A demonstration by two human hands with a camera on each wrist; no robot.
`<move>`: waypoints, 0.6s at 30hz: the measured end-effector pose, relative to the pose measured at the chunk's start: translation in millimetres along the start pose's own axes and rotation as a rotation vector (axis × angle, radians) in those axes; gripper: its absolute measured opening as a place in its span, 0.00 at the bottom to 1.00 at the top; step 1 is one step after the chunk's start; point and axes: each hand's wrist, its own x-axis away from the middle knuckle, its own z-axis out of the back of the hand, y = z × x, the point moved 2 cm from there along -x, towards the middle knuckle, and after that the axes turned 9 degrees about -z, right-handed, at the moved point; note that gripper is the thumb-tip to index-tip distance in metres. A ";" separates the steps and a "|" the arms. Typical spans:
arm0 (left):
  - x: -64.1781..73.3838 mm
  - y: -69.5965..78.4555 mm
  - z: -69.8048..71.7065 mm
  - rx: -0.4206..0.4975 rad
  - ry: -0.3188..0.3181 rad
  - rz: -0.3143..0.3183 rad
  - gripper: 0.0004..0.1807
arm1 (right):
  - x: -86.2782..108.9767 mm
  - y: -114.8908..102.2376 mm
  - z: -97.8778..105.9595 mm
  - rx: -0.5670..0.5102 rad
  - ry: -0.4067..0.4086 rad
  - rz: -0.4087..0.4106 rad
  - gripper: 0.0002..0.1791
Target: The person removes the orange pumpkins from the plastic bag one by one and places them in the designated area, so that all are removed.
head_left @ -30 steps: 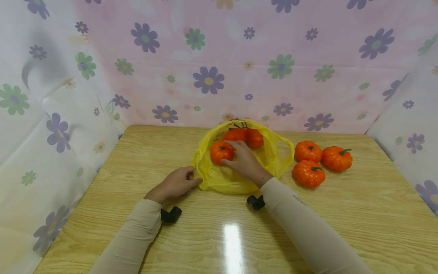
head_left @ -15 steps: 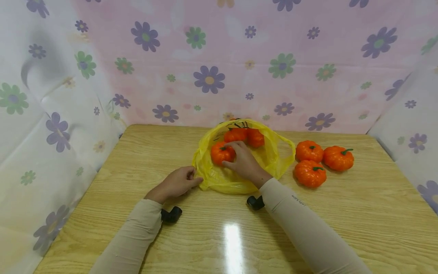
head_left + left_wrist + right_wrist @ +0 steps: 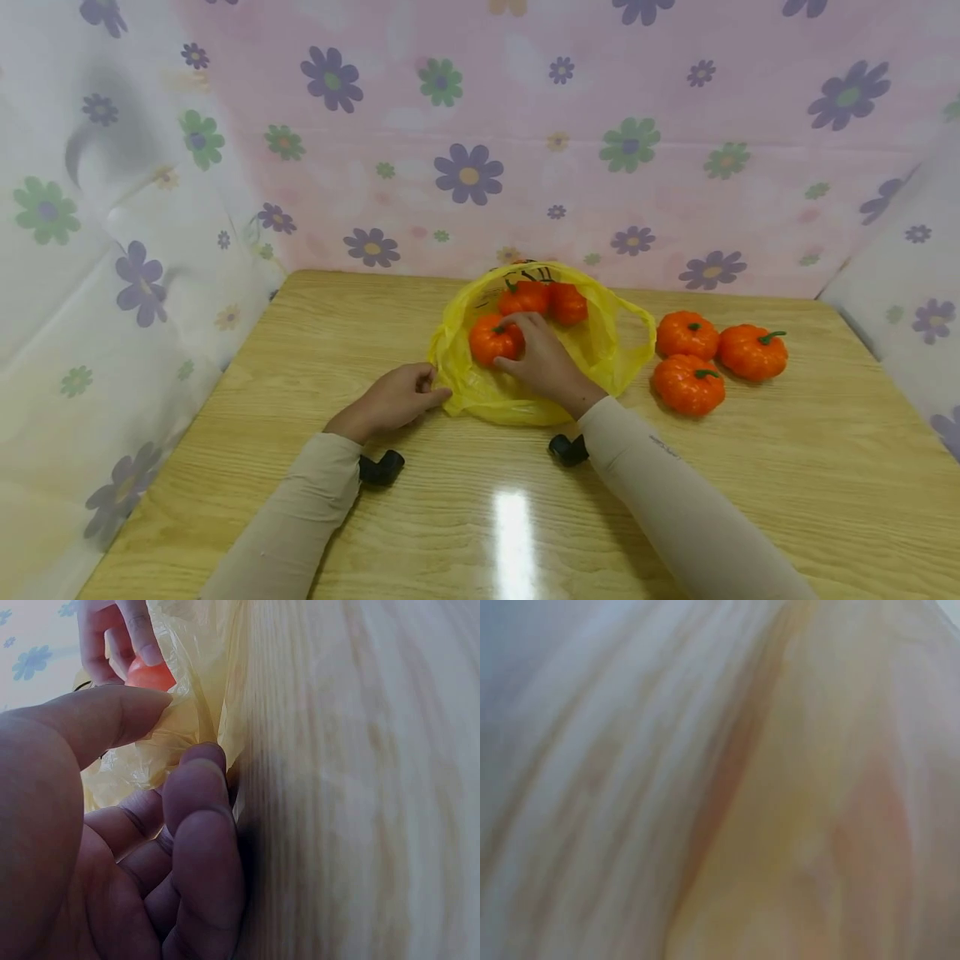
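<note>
A yellow plastic bag (image 3: 495,410) lies on the table, its mouth spread toward me. My left hand (image 3: 393,398) pinches the bag's near left edge between thumb and fingers, which the left wrist view shows close up. Inside the mouth, my right hand (image 3: 542,360) holds a small orange pumpkin (image 3: 489,343) with a green stem, thumb on the near side and fingers over the top right. Behind it in the bag sit another orange pumpkin (image 3: 525,298) and a third (image 3: 568,305). The right wrist view is blurred, showing mostly yellow plastic (image 3: 780,825).
Right of the bag, three more orange pumpkins stand close together: a back one (image 3: 686,335), a front one (image 3: 688,387) and a right one (image 3: 752,353). The bag's handle loop (image 3: 637,333) reaches toward them. A flowered cloth (image 3: 405,192) rises behind the wooden table (image 3: 450,517).
The head view has shifted slightly, so everything sits a little farther right. Both hands keep their holds on the bag and the pumpkin.
</note>
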 end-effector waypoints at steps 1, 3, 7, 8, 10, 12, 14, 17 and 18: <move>-0.8 -0.1 -0.5 -0.004 0.000 -0.002 0.18 | 1.1 0.5 1.1 0.001 0.003 0.004 0.29; -1.9 -0.6 -1.2 -0.009 -0.002 -0.002 0.17 | 3.7 1.6 2.8 0.001 0.003 0.011 0.29; -1.0 -3.7 -0.7 -0.007 -0.004 0.000 0.18 | 8.9 0.9 5.1 -0.006 0.005 0.026 0.28; -1.2 -4.1 -0.4 -0.006 -0.004 -0.003 0.18 | 10.2 1.2 6.2 -0.008 0.009 0.028 0.27; -1.8 -4.5 0.7 -0.013 0.001 -0.009 0.18 | 12.8 1.6 8.9 -0.013 0.022 0.037 0.27; -2.4 -4.2 1.6 -0.023 0.003 -0.017 0.18 | 15.2 1.6 11.8 -0.024 0.029 0.049 0.26; -2.9 -4.4 2.1 -0.019 0.006 -0.014 0.18 | 17.5 1.0 14.7 -0.038 0.028 0.062 0.26; -2.2 -3.7 3.2 -0.010 -0.003 -0.007 0.18 | 21.4 -1.3 17.5 -0.062 0.024 0.073 0.26; -1.8 -3.8 3.7 -0.003 -0.006 -0.001 0.18 | 22.9 -2.6 18.3 -0.071 0.024 0.080 0.26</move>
